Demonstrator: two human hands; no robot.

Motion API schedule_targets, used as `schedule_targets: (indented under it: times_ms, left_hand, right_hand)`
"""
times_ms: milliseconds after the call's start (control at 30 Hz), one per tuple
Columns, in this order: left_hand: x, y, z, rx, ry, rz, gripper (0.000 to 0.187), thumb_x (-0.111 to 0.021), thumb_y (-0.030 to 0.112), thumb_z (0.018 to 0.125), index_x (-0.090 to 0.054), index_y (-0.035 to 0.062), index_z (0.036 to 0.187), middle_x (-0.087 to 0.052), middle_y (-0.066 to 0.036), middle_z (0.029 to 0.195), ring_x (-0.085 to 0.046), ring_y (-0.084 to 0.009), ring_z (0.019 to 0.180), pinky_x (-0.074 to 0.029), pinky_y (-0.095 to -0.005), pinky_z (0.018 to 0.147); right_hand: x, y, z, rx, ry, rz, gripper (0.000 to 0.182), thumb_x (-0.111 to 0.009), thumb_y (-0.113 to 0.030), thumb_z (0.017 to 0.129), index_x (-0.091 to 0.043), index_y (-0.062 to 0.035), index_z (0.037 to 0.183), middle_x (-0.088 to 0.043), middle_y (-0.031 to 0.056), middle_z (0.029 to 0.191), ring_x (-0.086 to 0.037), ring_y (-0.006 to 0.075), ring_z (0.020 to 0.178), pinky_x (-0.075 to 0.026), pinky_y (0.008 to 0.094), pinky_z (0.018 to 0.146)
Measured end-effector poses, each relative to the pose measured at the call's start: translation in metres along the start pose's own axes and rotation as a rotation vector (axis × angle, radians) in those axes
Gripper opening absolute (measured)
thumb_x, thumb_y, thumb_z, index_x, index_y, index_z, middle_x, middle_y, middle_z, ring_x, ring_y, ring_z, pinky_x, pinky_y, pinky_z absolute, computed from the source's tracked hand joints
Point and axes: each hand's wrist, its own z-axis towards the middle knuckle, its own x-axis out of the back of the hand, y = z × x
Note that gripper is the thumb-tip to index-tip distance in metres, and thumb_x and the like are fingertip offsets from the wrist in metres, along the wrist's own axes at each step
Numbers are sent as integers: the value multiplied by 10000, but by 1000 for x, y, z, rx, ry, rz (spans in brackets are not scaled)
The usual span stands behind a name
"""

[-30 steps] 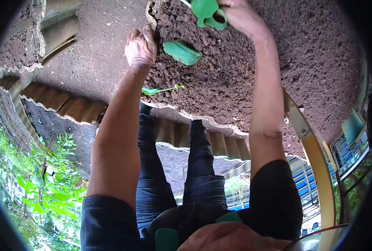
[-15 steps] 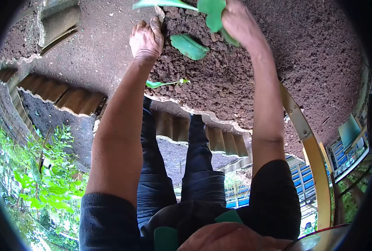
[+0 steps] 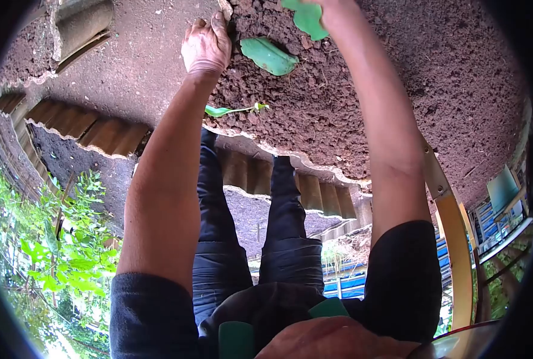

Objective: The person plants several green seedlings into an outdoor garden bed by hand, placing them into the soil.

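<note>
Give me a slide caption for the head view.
Left hand rests on soil bed; right hand grips green leaf.

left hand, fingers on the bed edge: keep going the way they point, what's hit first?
Probably the pale scalloped rim of the brown soil bed; the left hand already rests against it. Depth unclear.

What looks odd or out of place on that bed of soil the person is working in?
Two things lie flat on the soil rather than standing: a broad green leaf near the left hand, and a small seedling on its side by the bed's wavy edge, seemingly unplanted. The whole view also appears upside down.
</note>
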Motion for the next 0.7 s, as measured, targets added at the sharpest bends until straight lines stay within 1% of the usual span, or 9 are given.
schedule_targets:
  times_ms: [133,200,267,367,433,533,633,667,700]
  left_hand:
    - [-6,-4,2,13,4,-41,652,-247,504,1085,-747,99,1187,-664,-246,1274,-600,-431,1214,-458,-497,1080]
    - [2,0,0,9,-18,-41,656,-245,506,1085,-741,92,1198,-662,-247,1281,-601,-431,1214,-458,-496,1079]
    - [2,1,-2,-6,44,-27,682,-233,510,1086,-737,58,1167,-676,-250,1234,-616,-444,1174,-471,-502,1048]
    - [9,6,-3,-6,28,-79,768,-191,551,1081,-730,6,1133,-686,-260,1197,-625,-463,1139,-475,-517,1019]
    - [-6,-10,4,-22,41,-59,783,-192,575,1071,-727,9,1144,-686,-254,1205,-625,-464,1143,-473,-514,1028]
    - [-5,-20,17,89,-159,-49,577,-342,470,1028,-587,38,1322,-577,-246,1353,-619,-401,1201,-498,-494,1011]
    - [2,-23,30,236,-262,-4,583,-417,424,1004,-501,48,1442,-517,-261,1422,-616,-374,1230,-513,-491,998]
    - [-30,-33,23,135,109,54,849,-210,665,1032,-673,1,1289,-674,-321,1220,-638,-490,1165,-493,-531,1027]
    - [-20,-20,17,130,50,46,858,-201,673,1028,-678,8,1288,-677,-315,1220,-635,-490,1170,-489,-529,1032]
  right_hand:
    - [17,-28,-51,79,-341,-24,144,-667,-111,809,-744,11,803,-704,132,898,-608,302,1002,-429,442,1028]
    - [26,-28,-74,137,-134,-1,131,-663,-88,821,-761,-2,830,-725,145,955,-622,304,1058,-403,435,1080]
    - [45,-32,-88,-85,153,147,154,-670,-80,853,-795,-50,937,-739,167,1090,-603,305,1206,-343,432,1159]
    - [40,-14,-132,-559,627,391,214,-640,7,964,-785,-47,1112,-749,105,1024,-689,164,812,-557,272,816]
    - [30,-7,-154,-1019,856,662,158,-655,9,915,-770,4,1024,-740,96,887,-695,159,822,-558,286,668]
    - [18,-33,-167,-1236,715,688,150,-662,-1,918,-776,-16,1013,-759,105,876,-692,154,850,-550,316,723]
    - [-26,-64,-179,-1006,581,1006,383,-642,115,878,-717,-18,1230,-744,141,1125,-728,168,798,-617,266,705]
    - [-30,-84,-178,-848,469,661,417,-652,115,857,-718,-36,1240,-738,149,1157,-724,176,854,-615,289,734]
    - [-33,-93,-179,-707,524,457,398,-684,62,817,-720,-23,1205,-720,155,1157,-696,215,924,-579,366,804]
